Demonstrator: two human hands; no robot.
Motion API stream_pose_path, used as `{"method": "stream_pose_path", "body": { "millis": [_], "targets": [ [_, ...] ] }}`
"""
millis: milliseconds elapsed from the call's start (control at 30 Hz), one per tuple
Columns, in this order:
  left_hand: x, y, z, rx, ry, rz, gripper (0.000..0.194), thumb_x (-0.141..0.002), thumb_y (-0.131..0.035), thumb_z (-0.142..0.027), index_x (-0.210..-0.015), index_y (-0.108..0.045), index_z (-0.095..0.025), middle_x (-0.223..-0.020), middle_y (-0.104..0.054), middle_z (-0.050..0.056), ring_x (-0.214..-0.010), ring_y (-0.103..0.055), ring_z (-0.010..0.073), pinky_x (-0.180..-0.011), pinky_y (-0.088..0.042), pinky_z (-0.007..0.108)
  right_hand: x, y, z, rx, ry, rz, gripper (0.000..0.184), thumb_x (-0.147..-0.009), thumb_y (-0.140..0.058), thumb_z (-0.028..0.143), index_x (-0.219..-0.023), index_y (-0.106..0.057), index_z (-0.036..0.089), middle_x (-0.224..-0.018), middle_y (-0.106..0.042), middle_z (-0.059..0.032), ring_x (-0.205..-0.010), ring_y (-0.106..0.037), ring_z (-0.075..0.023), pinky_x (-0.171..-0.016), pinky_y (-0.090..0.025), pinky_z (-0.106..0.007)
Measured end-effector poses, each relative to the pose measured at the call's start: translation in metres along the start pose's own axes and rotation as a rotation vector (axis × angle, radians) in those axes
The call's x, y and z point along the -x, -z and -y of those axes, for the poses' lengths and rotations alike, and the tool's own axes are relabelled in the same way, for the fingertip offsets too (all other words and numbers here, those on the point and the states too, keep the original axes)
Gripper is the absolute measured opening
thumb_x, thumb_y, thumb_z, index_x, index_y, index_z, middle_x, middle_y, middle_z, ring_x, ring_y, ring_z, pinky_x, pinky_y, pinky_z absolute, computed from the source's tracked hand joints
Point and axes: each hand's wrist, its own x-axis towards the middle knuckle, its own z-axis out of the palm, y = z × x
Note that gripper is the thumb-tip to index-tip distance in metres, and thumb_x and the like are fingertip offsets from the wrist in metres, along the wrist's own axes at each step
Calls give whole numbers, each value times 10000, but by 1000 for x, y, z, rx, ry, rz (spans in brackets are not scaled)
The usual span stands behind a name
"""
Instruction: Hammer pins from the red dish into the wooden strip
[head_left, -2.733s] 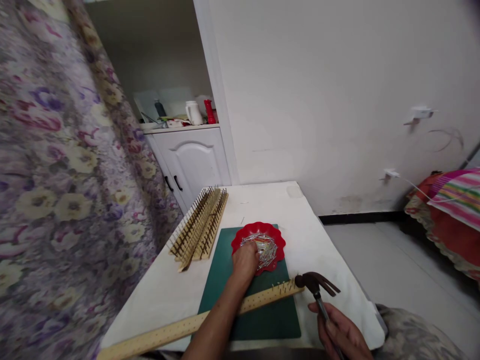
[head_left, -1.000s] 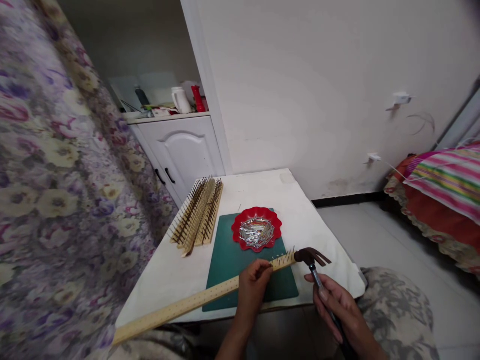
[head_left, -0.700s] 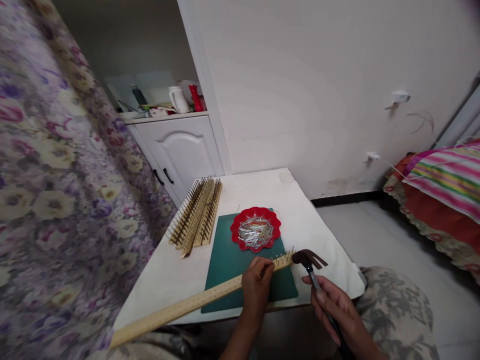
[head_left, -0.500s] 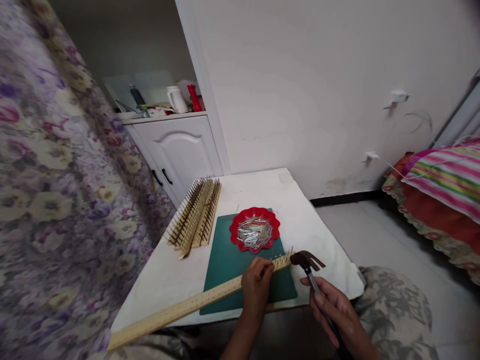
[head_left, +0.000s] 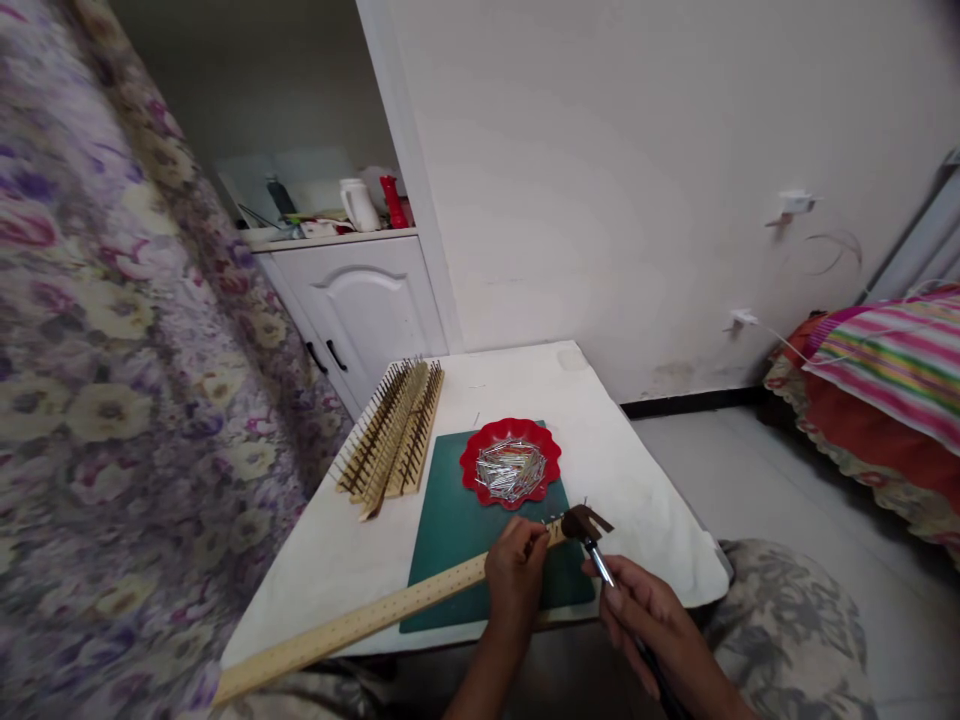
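Leftward went the hammer, gripped by the right hand, to the wooden strip lying across the green mat; the left hand was pinched closed at the strip, contents hidden.

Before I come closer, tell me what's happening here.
A person's right grip holds a hammer, its head by the nailed end of a wooden strip. The left grip is at the strip, close to the hammer head; whether it pinches anything is too small to tell. Loose nails lie in a red dish on a green mat.
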Motion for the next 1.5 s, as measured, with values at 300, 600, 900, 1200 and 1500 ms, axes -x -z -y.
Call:
{"method": "stream_pose_path", "body": {
  "millis": [300,600,900,1200,1500],
  "targets": [
    [2,-3,5,21,12,-2,158,-773,-494,-154,-663,-602,-185,-668,-526,-28,-617,-517,106,-574,-332,206,-11,-22,2,60,-18,30,316,-878,-484,426,-1046,-477,159,-519,-547,93,-227,-349,-5,-251,-156,-111],
    [1,-3,4,-22,13,7,161,-771,-500,-159,-641,-592,-184,-654,-523,-25,-604,-505,107,-565,-319,209,-10,-22,0,127,-27,8,329,-883,-462,440,-1074,-472,173,-547,-564,84,-232,-372,-16,-249,-152,-121],
    [0,-2,6,-26,4,11,147,-786,-513,-187,-689,-623,-183,-683,-550,-12,-629,-528,116,-586,-343,217,-5,-18,4,92,-19,-23,379,-848,-510,475,-1069,-462,172,-566,-573,77,-224,-376,-4,-244,-163,-114],
    [1,21,7,46,-25,44,133,-795,-506,-210,-747,-628,-184,-739,-567,9,-651,-542,138,-589,-388,224,5,9,0,53,36,-82,378,-848,-513,482,-1061,-473,172,-561,-577,65,-225,-339,10,-271,-120,-131],
    [-63,51,13,-269,-116,45,147,-809,-462,-154,-805,-604,-189,-840,-604,41,-818,-564,178,-708,-413,259,3,15,-8,20,13,-113,412,-813,-554,511,-1037,-478,174,-521,-547,62,-282,-296,-13,-308,-88,-178]
  ]
}}
